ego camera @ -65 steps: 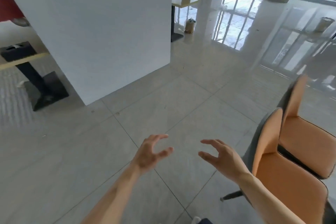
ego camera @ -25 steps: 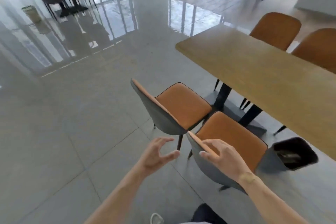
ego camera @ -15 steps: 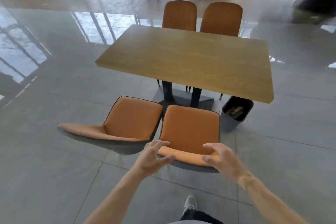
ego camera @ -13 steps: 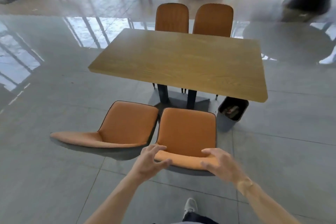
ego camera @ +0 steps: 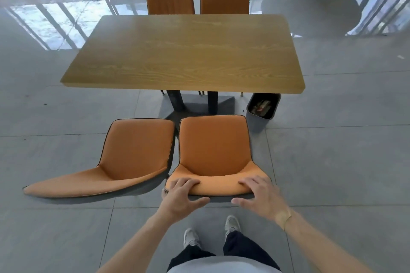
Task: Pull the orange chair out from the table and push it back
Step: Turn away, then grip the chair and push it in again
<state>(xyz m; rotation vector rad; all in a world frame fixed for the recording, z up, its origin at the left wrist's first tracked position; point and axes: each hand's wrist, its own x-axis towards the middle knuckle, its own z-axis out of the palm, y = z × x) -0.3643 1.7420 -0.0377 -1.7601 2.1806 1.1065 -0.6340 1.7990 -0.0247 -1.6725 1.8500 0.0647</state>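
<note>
I have my left hand (ego camera: 180, 193) and right hand (ego camera: 258, 193) clasping the orange chair (ego camera: 214, 150) backrest, lower centre; it seems already clear of the counter (ego camera: 182, 53), push-back remaining.

The orange chair (ego camera: 214, 150) stood upright on the floor, its seat facing the wooden table (ego camera: 184, 55). It sat clear of the table's near edge.

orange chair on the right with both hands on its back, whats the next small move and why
Probably push it forward toward the table. The orange chair already stands clear of the table edge, and the left hand and right hand curl over the top of its backrest. Keep it straight, since the neighbouring chair and the bin sit close on either side.
</note>
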